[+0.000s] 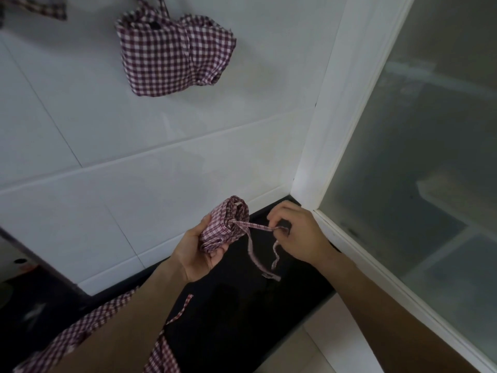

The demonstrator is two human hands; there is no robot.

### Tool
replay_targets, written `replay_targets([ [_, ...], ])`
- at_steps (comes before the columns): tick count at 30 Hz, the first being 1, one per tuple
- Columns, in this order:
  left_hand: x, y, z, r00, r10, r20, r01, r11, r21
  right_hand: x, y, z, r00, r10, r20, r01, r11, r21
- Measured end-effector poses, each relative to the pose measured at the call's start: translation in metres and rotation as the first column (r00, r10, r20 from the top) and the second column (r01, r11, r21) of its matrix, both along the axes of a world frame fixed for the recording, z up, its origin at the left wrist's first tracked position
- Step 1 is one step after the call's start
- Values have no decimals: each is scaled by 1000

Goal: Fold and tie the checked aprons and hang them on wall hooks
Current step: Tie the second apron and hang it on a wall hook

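My left hand [197,250] grips a rolled-up red-and-white checked apron [224,224] above the black counter [236,313]. A thin checked strap [258,226] runs from the bundle to my right hand [298,234], which pinches it; the strap's loose ends [269,267] dangle below. A folded, tied checked apron [174,52] hangs on the white tiled wall above. Another unfolded checked apron [88,335] lies on the counter at the lower left, partly under my left forearm.
The white tiled wall [134,157] stands behind the counter. A white-framed frosted glass panel [419,146] closes off the right side. A further piece of checked fabric [40,6] shows at the top left edge. Pale floor tiles [322,345] lie below the counter's edge.
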State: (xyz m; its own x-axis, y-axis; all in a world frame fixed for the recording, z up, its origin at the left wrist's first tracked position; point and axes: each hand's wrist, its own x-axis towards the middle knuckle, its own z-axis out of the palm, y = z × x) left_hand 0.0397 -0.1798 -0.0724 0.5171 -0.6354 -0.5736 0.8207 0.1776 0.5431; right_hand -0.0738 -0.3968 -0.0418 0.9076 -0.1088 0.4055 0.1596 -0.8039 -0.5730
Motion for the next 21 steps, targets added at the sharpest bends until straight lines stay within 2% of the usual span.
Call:
replay_targets([
  [2, -1, -1, -2, 999, 35, 7, -35, 999, -4, -1, 8, 6, 999, 31, -36, -26, 989, 146],
  [4, -1, -1, -4, 998, 64, 13, -64, 998, -14, -4, 17, 10, 978, 94, -188, -55, 977, 205],
  [6, 1, -1, -5, 996, 79, 31, -78, 997, -22, -8, 23, 10, 912, 157, -378, -59, 964, 258],
  [9, 5, 2, -4, 993, 80, 87, -80, 997, 3, -10, 18, 7, 809, 220, -545, -93, 964, 251],
  [11, 9, 4, -5, 983, 23, 184, -42, 994, 101, -9, 12, 13, 759, 265, -595, -149, 960, 237],
  [13, 13, 7, -6, 937, -91, 336, -18, 951, 309, -3, 7, 24, 776, 267, -572, -153, 958, 241],
  [16, 16, 7, -2, 773, -340, 535, -26, 826, 563, 16, 0, 48, 887, 175, -427, -90, 973, 213],
  [18, 17, 7, 3, 605, -526, 598, 53, 776, 629, 30, -5, 60, 923, 149, -355, -85, 978, 189],
  [21, 19, 7, 13, 363, -707, 607, 266, 703, 659, 48, -2, 60, 921, 149, -360, -121, 988, 99],
])
